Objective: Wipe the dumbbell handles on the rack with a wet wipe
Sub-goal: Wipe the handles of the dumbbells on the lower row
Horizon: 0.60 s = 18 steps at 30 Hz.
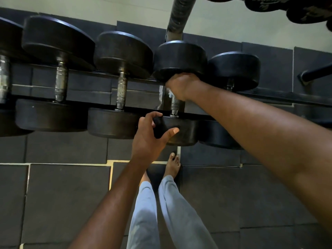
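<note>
While the right hand [180, 85] curls around the upper part of one dumbbell handle [174, 106], a strip of white wet wipe [168, 93] shows at its lower edge, pressed against the metal. That handle belongs to the fourth dumbbell [179, 58] from the rack's left end, lying across the two dark rails of the rack [89, 90]. The left hand [152, 135] grips the near weight head [181, 131] of the same dumbbell, fingers hooked over its top edge and thumb spread along its front face. Neighbouring heads sit touching or just beside this one on both sides, so open room exists only between the rails, along the bare lower part of the handle. To the left, further knurled handles [121, 90] lie exposed and untouched. A wrapped upright post [177, 17] rises behind the rack's far edge. Below the near edge, dark floor mats [62, 194] carry the person's bare feet [172, 166] and grey trousers [143, 221].
</note>
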### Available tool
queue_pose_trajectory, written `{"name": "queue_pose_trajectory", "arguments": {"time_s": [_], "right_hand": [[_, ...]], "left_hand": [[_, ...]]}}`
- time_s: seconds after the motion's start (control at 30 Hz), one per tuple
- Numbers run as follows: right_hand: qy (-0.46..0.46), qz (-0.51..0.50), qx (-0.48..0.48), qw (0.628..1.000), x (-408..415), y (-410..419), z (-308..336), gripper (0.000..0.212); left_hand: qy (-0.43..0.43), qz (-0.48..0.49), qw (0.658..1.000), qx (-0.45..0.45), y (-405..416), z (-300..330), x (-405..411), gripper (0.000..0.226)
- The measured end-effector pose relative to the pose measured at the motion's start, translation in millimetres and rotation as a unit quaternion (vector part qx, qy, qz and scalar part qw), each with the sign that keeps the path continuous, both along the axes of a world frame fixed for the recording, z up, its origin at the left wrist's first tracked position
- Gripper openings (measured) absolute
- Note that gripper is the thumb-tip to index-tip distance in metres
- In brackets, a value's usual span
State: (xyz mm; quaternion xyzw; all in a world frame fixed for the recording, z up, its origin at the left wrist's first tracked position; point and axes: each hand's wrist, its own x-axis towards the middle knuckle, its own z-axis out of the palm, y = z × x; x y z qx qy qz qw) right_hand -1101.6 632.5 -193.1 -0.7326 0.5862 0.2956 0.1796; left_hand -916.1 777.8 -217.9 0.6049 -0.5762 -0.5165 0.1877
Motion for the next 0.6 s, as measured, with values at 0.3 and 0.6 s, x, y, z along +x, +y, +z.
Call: {"name": "queue_pose_trajectory", "arguments": {"time_s": [0.3, 0.6], "right_hand": [[-0.023, -0.018, 0.111, 0.993, 7.3, -13.3, 1.6, 0.031], [-0.048, -0.037, 0.198, 0.978, 16.3, 11.7, -11.8, 0.030]], "left_hand": [[0.006, -0.008, 1.000, -0.002, 1.8, -0.8, 2.0, 0.066], [-0.001, -0.004, 1.000, -0.016, 2.2, -1.5, 1.1, 0.068]]}}
